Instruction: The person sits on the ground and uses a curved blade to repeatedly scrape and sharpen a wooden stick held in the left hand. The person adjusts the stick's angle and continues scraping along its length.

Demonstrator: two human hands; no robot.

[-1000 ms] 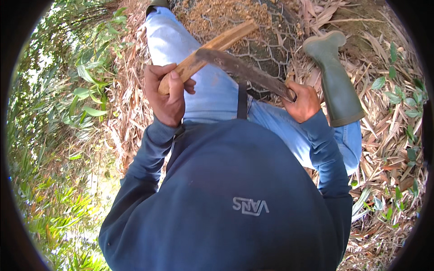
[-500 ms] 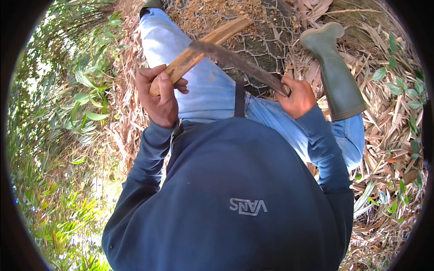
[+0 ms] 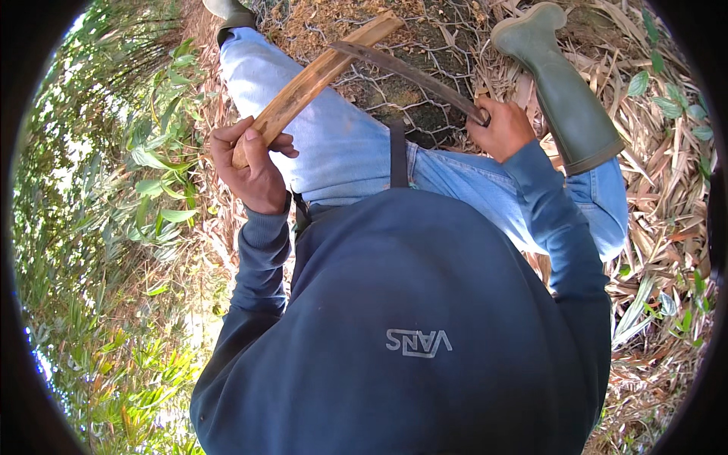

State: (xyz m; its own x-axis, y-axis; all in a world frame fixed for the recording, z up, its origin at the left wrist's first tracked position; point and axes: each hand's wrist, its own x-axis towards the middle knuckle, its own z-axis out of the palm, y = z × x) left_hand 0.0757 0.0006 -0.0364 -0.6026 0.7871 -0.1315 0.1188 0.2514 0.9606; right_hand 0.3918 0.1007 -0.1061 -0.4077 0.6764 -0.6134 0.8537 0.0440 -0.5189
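My left hand (image 3: 250, 163) grips the lower end of a long split strip of bamboo (image 3: 322, 74) that slants up to the right over my thigh. My right hand (image 3: 502, 129) is closed on the handle of a long curved dark blade (image 3: 406, 72). The tip of the blade rests against the upper part of the bamboo strip. Both arms are in dark blue sleeves, and my dark blue sweatshirt fills the lower middle of the picture.
My legs in light blue jeans (image 3: 341, 144) and green rubber boots (image 3: 565, 91) stretch upward. Wire mesh (image 3: 440, 45) lies on the ground between them. Dry leaves (image 3: 667, 205) cover the right side, green plants (image 3: 152, 174) the left.
The blade has slid up along the bamboo strip toward its far end. Both hands and the strip sit slightly higher in the picture.
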